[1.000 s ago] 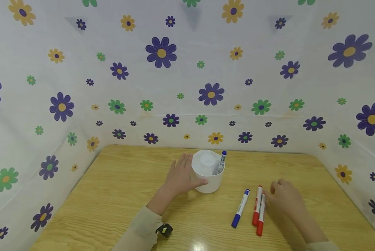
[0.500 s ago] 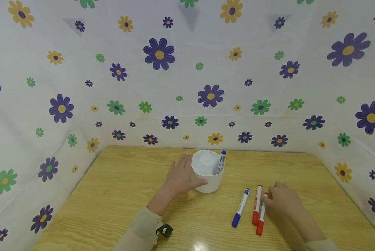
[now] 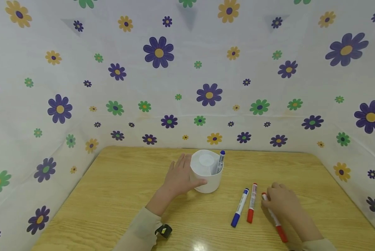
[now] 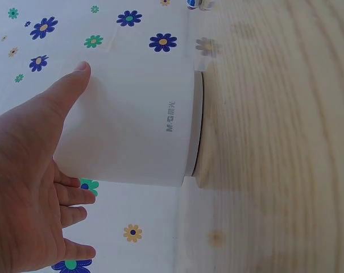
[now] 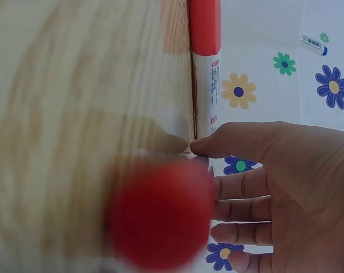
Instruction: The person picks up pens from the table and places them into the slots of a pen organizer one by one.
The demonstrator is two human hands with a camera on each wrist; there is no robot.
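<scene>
A white cloth printed with flowers (image 3: pixel 187 69) stands behind and to both sides of the hands, rising from the far edge of the wooden worktop (image 3: pixel 112 195).

On the worktop, the white pen holder (image 3: pixel 207 171) stands upright against the left hand (image 3: pixel 179 177). That hand has its palm and relaxed, nearly straight fingers laid on the holder's left wall, with the thumb (image 4: pixel 69 85) stretched along the near side; the fingers press it rather than wrap it. A blue-capped marker in the holder (image 3: pixel 220 162) leans in the compartment farthest from that hand.

The right hand (image 3: pixel 283 202) rests on the worktop, well apart from the holder and to its right. Its thumb and curled fingers pinch a red marker (image 3: pixel 274 219), which passes under the hand: one red end shows just beyond the fingertips, and the red cap points back toward the person, past the wrist. In the right wrist view that cap is a blur close to the lens.

Just to the left of the right hand lies a second red marker (image 3: pixel 252 207), not touched by it. Beside that one, farther from the hand, lies a blue marker (image 3: pixel 240 207). The two lie nearly parallel, between both hands.
</scene>
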